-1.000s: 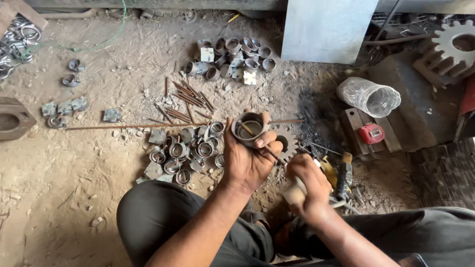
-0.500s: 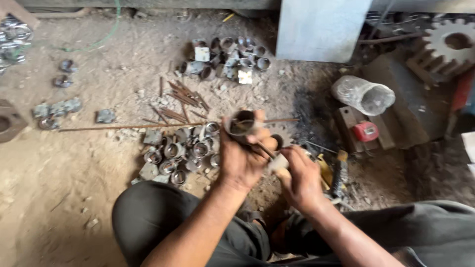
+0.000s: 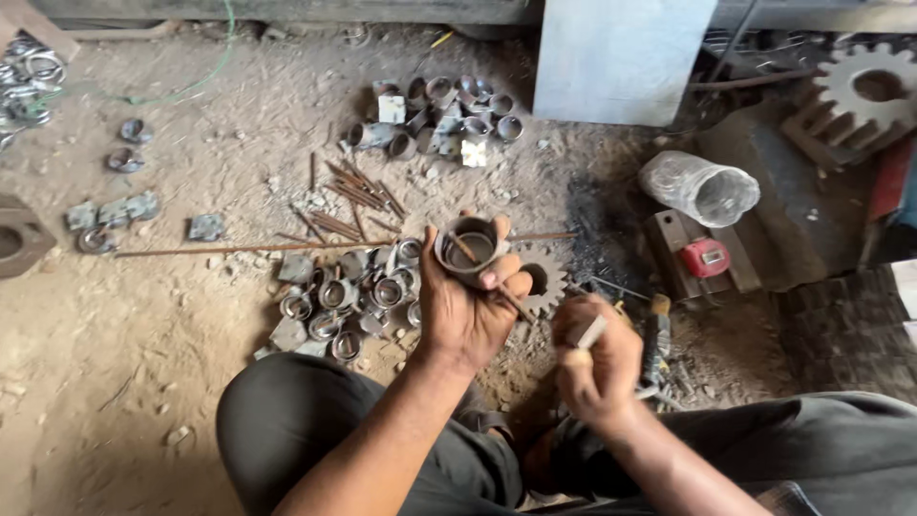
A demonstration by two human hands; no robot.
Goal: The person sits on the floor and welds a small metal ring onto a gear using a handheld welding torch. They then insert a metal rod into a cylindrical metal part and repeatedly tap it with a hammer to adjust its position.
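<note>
Curling around a short metal ring (image 3: 470, 250), the fingers of our left hand (image 3: 468, 306) grip it rim-up, with a thin rod (image 3: 492, 282) slanting through its bore and pinned under the fingertips. Our right hand (image 3: 594, 361) is closed on a wooden-handled tool (image 3: 585, 336), just beside the left. Below the ring lies a small gear (image 3: 543, 283); a heap of similar rings (image 3: 349, 296) sits left of it, loose nails (image 3: 353, 196) beyond, and a plastic jar (image 3: 702, 186) lies well to the right.
</note>
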